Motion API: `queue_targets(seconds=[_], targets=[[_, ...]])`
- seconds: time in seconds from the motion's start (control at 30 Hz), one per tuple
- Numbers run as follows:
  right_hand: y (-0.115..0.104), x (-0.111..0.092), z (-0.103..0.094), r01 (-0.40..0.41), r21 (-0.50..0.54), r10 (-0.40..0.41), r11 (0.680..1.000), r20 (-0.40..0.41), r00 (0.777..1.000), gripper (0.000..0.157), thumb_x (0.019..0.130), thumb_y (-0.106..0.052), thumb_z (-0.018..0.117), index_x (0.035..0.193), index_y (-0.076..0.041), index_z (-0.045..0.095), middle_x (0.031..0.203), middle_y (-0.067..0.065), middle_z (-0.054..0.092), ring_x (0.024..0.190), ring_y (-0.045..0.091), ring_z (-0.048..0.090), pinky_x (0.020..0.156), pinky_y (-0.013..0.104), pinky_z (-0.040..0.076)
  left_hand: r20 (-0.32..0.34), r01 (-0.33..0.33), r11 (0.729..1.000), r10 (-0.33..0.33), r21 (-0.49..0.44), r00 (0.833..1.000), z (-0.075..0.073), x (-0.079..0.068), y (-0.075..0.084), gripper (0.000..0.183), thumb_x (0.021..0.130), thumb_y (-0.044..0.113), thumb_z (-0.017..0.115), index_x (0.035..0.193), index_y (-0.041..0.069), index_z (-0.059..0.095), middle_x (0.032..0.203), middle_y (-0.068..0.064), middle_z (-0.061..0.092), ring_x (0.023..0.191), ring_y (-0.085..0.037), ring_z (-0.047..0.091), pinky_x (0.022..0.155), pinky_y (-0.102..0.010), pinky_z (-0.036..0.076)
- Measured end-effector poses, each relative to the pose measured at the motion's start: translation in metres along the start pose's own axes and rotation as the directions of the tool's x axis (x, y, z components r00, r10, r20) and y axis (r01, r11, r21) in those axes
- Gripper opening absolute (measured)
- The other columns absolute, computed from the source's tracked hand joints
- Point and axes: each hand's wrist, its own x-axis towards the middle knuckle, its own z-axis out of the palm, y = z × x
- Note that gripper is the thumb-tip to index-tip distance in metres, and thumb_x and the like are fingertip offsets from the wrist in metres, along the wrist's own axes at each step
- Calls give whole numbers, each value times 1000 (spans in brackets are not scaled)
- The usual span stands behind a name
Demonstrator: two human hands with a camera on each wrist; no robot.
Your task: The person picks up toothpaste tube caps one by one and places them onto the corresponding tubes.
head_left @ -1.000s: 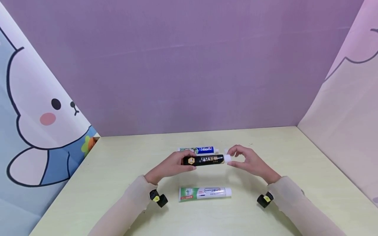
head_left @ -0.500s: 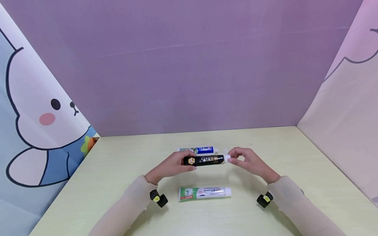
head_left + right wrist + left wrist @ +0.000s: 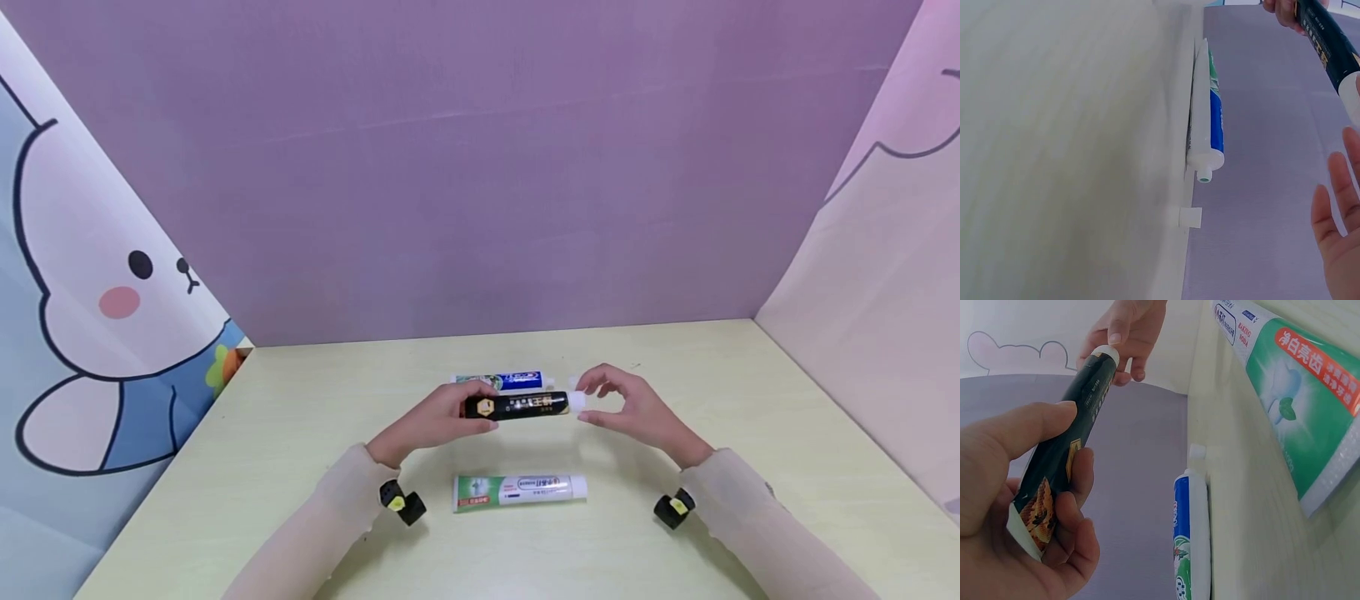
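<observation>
My left hand grips the tail end of a black toothpaste tube, holding it raised over the table. Fingers and thumb wrap its crimped end in the left wrist view. The tube's white cap points right and is on the tube. Around that cap stands my right hand, thumb below and index finger above, spread apart; its other fingers are loose in the right wrist view. Behind lies a blue and white toothpaste tube with a bare nozzle. A green and white toothpaste tube lies nearer, capped.
A small white cap sits on the table just right of the blue tube's nozzle. The pale table ends at a purple backdrop. Printed side panels border it left and right.
Half a second ago my right thumb and index finger pinched the white cap; now they are parted around it, much as one second ago. The left hand keeps its grip.
</observation>
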Motion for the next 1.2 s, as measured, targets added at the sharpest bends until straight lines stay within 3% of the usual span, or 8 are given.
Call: queue_targets(seconds=[0.13, 0.23, 0.47, 0.8, 1.2], targets=[[-21, -3, 1, 73, -42, -75, 996, -44, 996, 33, 69, 5, 79, 97, 0, 61, 95, 9, 64, 90, 21, 57, 79, 31, 46, 9, 2, 1000, -2, -5, 1000, 1, -5, 0, 31, 89, 10, 64, 119, 5, 57, 124, -16, 54, 95, -21, 52, 72, -27, 48], [-18, -5, 5, 92, -55, -96, 994, -64, 993, 35, 69, 5, 79, 97, -2, 61, 96, 8, 64, 91, 22, 58, 82, 31, 45, 13, 10, 1000, -10, -7, 1000, 1, -7, 0, 31, 89, 8, 64, 119, 3, 56, 123, -18, 54, 95, -23, 52, 72, -29, 48], [3, -6, 9, 63, -80, -69, 995, -77, 995, 33, 72, -4, 80, 100, -11, 64, 99, 1, 65, 90, 10, 57, 81, 28, 47, 5, 9, 1000, -9, -21, 1000, 0, -7, 1, 31, 89, 13, 65, 119, 7, 57, 124, -14, 54, 99, -22, 52, 75, -27, 49], [1, -9, 8, 1, -34, -3, 999, -52, 999, 18, 79, -6, 74, 95, -11, 67, 93, -1, 66, 84, 14, 57, 78, 29, 45, 18, 9, 1000, -9, -30, 1000, 1, -7, -2, 32, 89, 17, 66, 119, 10, 57, 126, -13, 54, 101, -24, 52, 77, -29, 49], [2, -9, 7, -48, -26, 47, 999, -16, 999, 4, 86, -8, 67, 89, -9, 69, 85, -2, 65, 82, 5, 56, 77, 31, 46, 13, 10, 1000, -9, -22, 1000, 4, -7, 0, 31, 89, 13, 66, 118, 8, 57, 121, -12, 56, 96, -20, 53, 74, -27, 48]])
